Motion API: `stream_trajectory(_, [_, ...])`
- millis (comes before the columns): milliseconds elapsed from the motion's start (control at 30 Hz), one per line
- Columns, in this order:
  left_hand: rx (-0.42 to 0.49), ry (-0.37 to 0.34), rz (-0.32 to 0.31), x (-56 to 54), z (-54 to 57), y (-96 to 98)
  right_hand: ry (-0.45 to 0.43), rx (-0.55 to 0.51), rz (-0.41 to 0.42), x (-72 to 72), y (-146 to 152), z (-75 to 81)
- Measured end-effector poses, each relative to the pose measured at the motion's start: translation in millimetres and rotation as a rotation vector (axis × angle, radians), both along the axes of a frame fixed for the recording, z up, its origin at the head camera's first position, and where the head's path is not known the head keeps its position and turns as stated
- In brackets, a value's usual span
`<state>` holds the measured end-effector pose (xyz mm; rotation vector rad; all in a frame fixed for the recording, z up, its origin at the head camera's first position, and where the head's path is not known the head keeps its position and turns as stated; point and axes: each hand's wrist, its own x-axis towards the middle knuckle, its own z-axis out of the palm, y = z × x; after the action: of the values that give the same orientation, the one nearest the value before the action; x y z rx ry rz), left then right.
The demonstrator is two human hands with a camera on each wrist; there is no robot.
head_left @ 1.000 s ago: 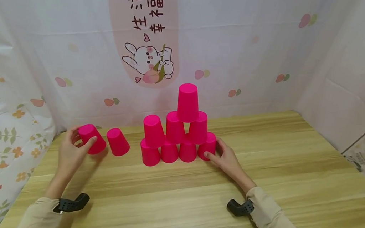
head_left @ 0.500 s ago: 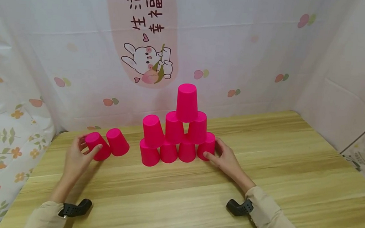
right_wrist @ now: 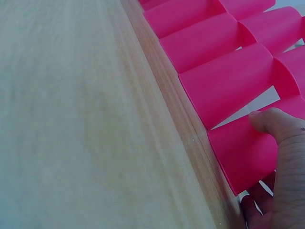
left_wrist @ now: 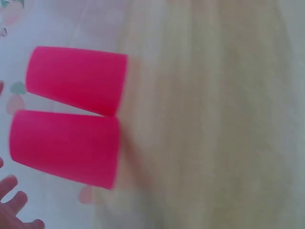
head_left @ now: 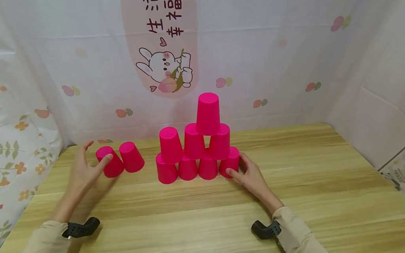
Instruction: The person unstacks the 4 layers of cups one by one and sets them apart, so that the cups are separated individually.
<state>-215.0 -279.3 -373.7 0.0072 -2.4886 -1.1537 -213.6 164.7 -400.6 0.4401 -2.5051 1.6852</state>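
Cup (head_left: 229, 163) | right hand (head_left: 250, 174) grips, fingers partly hidden | wall lettering (head_left: 175, 4) cropped

my bare left hand (head_left: 85, 171) comes out of a long, light-beige cloth sleeve (head_left: 48, 239); my bare right hand (head_left: 250, 176) has a matching creased beige cloth sleeve (head_left: 309, 242). at my left cuff i wear a black, bent, blunt-ended wrist device (head_left: 79, 229) with tiny dots; its black, dotted twin (head_left: 267, 230) sits at my right.

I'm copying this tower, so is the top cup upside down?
Upside down: the top cup has its closed, narrower end facing up.
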Motion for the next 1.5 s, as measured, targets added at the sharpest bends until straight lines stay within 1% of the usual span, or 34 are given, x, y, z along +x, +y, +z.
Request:
stream_trajectory(100, [0.001, 0.08, 0.005, -1.7, 12.6, 4.7, 0.006, 0.001, 0.0, 0.0, -0.4, 0.4])
stream_trajectory(200, [-0.003, 0.147, -0.025, -4.5, 29.8, 14.5, 0.005, -0.002, 0.002, -0.1, -0.5, 0.6])
stream_trajectory(333, [0.005, 0.203, -0.12, -10.9, 57.7, 37.5, -0.003, -0.009, 0.004, 0.1, -0.1, -0.2])
stream_trajectory(467, [-0.003, 0.235, -0.234, -17.9, 83.7, 68.7, 0.003, -0.009, 0.003, 0.2, -0.3, -1.0])
stream_trajectory(567, [-0.003, 0.259, -0.319, -21.5, 99.0, 94.1, 0.007, -0.002, 0.002, 0.6, 0.5, -1.3])
stream_trajectory(667, [-0.001, 0.282, -0.394, -22.8, 110.8, 118.2, 0.007, 0.004, -0.006, 1.3, 1.6, -1.0])
stream_trajectory(767, [-0.003, 0.283, -0.449, -21.1, 122.3, 137.9, 0.004, 0.009, -0.01, 1.6, 2.2, 0.0])
stream_trajectory(833, [0.001, 0.27, -0.48, -17.5, 131.1, 148.7, 0.001, 0.008, -0.008, 1.4, 1.9, 1.0])
stream_trajectory(933, [0.025, 0.234, -0.524, -5.5, 146.6, 165.3, 0.004, 0.006, 0.003, 0.7, 1.4, 1.6])
stream_trajectory(1000, [0.045, 0.201, -0.551, 3.5, 155.0, 176.1, 0.004, 0.005, 0.007, 0.9, 1.3, 1.0])
stream_trajectory(1067, [0.055, 0.184, -0.573, 1.9, 153.4, 182.0, 0.003, 0.006, 0.009, 0.8, 0.8, 0.6])
stream_trajectory(1100, [0.055, 0.18, -0.583, -1.2, 150.5, 184.0, 0.0, 0.006, 0.009, 1.0, 0.7, 0.4])
stream_trajectory(1233, [0.06, 0.152, -0.608, -20.2, 135.4, 191.1, -0.007, 0.007, 0.001, 1.6, 0.8, 0.3])
stream_trajectory(1400, [0.084, 0.103, -0.629, -26.3, 132.2, 204.0, -0.007, -0.005, 0.005, 0.5, 0.5, -0.9])
stream_trajectory(1500, [0.102, 0.09, -0.635, -30.2, 130.9, 209.0, -0.002, -0.011, 0.006, 0.0, -0.4, -0.7])
